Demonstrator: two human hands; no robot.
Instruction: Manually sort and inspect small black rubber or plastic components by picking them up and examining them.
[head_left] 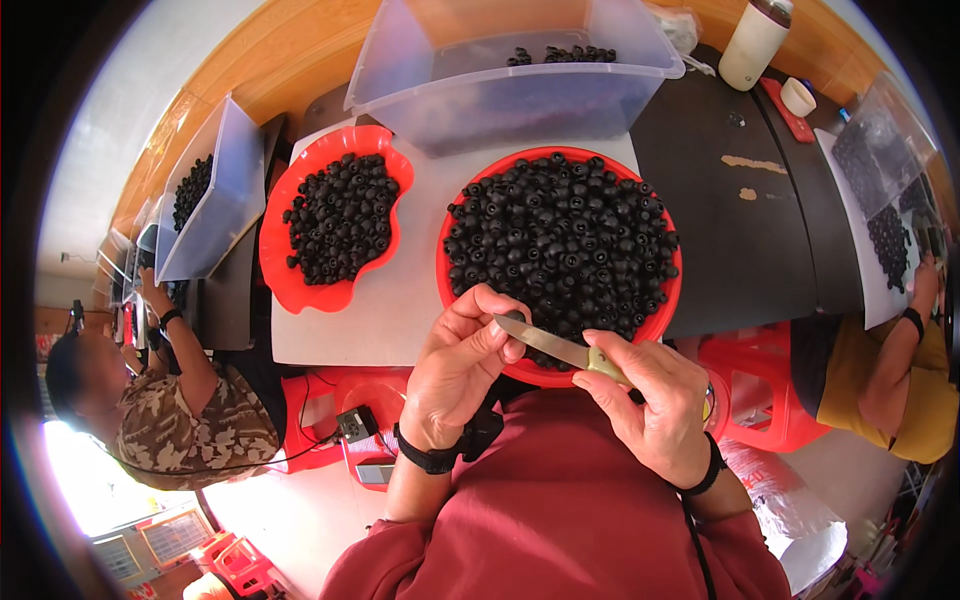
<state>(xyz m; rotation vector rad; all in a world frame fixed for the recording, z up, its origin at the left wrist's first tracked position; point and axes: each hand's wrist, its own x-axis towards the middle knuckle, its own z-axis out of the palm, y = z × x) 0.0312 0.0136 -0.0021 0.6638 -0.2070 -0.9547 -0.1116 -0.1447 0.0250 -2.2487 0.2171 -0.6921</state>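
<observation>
Maroon shirt [570, 500], knife [550, 344] in right hand [655, 402]

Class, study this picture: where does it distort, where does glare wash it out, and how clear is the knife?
Head view: wooden panelling bows along the top, and the corners go black; head view: glare whites out the bright patch at lower left; head view: the knife looks fairly sharp.

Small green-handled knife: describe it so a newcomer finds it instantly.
Start at the round red plastic basin of small black pieces. Over its near edge, the person's right grip holds the knife, blade pointing left. That bright, flat metal blade sets it apart from the dark, rounded pieces.
</observation>
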